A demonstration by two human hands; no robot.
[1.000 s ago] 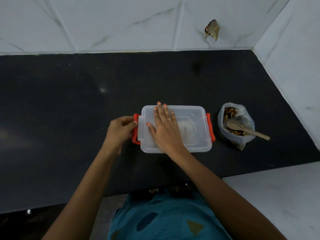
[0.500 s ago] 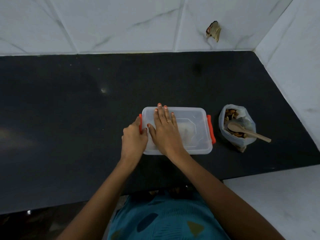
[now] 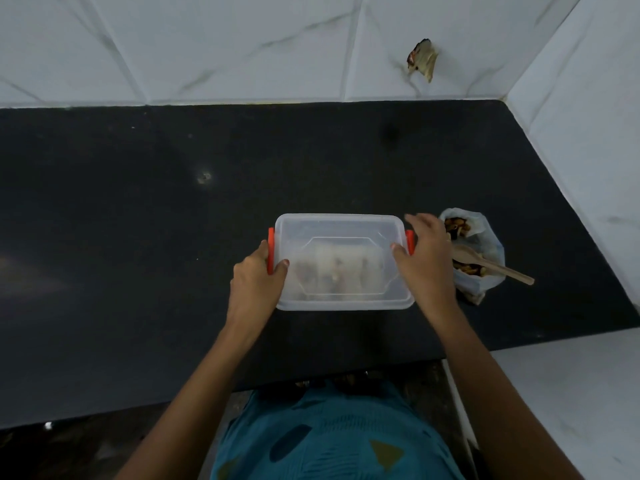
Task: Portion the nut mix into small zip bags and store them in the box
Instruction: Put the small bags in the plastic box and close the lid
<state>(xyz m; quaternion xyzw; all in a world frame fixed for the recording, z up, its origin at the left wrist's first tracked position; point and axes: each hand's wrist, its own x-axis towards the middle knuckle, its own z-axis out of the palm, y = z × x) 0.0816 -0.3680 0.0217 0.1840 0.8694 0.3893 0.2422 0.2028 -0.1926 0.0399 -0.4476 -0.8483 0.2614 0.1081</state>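
A clear plastic box (image 3: pixel 339 230) with its lid on and orange clips at both ends sits on the black counter. Small zip bags of nut mix (image 3: pixel 332 275) show dimly through the lid. My left hand (image 3: pixel 254 282) grips the left orange clip (image 3: pixel 270 247), thumb on the lid's edge. My right hand (image 3: pixel 427 258) lies over the right clip (image 3: pixel 409 240), thumb on the lid, fingers loosely spread and blurred. An open plastic bag of nut mix (image 3: pixel 485 244) stands just right of the box, with a wooden spoon (image 3: pixel 502 270) resting in it.
The black counter (image 3: pixel 138 237) runs wide to the left and behind the box. White tiled walls close the back and right. A lower white ledge (image 3: pixel 571 375) adjoins the front right. A torn scrap (image 3: pixel 422 60) sticks to the back wall.
My right hand left the middle of the lid and moved to the right clip. My left hand stayed at the left clip, which now lies folded against the box.
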